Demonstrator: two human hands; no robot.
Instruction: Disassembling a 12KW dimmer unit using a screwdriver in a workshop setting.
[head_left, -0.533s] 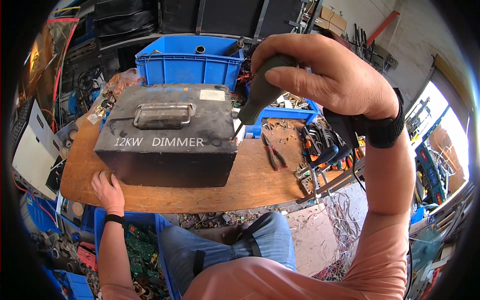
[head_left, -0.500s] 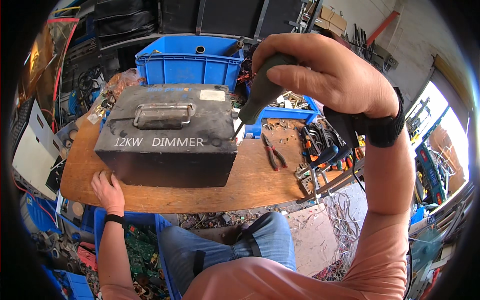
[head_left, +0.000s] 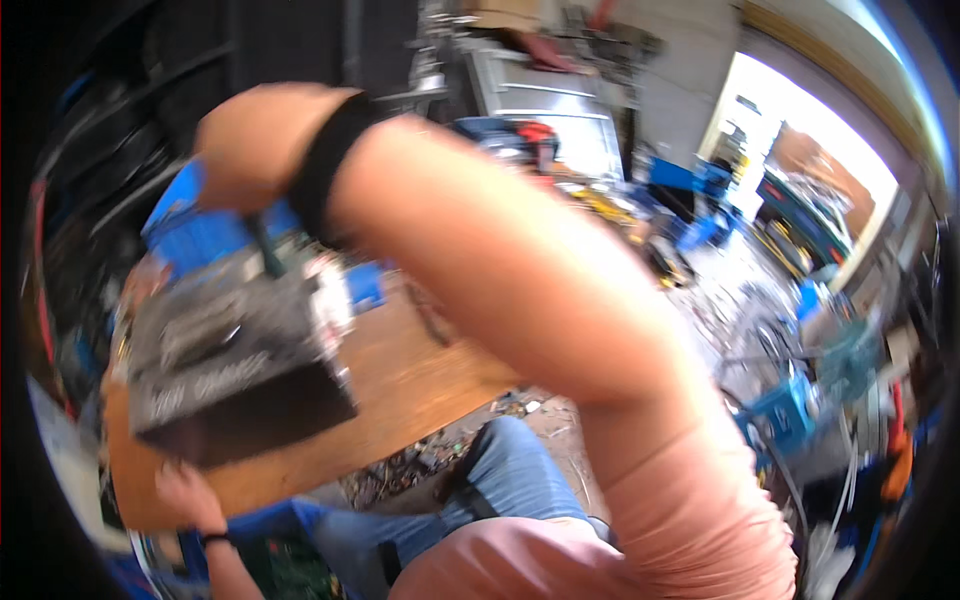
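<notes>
1. Gripping from above in the head view, my right hand (head_left: 250, 150) is closed around the dark-green screwdriver (head_left: 266, 248); blur hides my fingertips.
2. Below it, the black equipment case (head_left: 240, 375) sits on the wooden table (head_left: 425, 370); I cannot tell whether the tip touches it.
3. My left hand (head_left: 190, 497) lies loosely open on the tabletop, near the case's front.

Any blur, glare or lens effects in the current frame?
Head view: blur smears the right hand, the dark green handle beneath it and the black box; head view, right side: the doorway glares white; head view, edges: fisheye rim darkens the corners.
</notes>
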